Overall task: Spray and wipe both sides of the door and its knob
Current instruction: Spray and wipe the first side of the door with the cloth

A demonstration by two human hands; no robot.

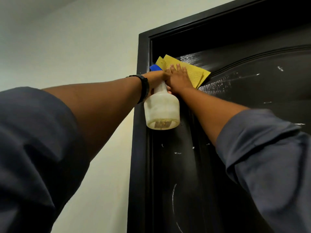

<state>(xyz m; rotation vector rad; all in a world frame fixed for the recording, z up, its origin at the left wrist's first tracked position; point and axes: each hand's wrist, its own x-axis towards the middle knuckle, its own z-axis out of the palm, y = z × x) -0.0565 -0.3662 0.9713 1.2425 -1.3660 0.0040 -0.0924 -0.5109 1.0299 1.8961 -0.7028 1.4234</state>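
A dark brown door [252, 101] with a raised arched panel fills the right side, seen from below. Wet streaks and white flecks of spray show on it. My right hand [179, 78] lies flat on a folded yellow cloth [193, 72], pressing it against the door's top left corner. My left hand [157, 79] grips the neck of a cloudy white spray bottle [161, 108] with a blue trigger head [155, 67], held just left of the cloth in front of the frame. The knob is out of view.
The dark door frame [141, 115] runs up the left of the door and across its top. A pale wall [75, 47] lies left of the frame. A black band sits on my left wrist [144, 88].
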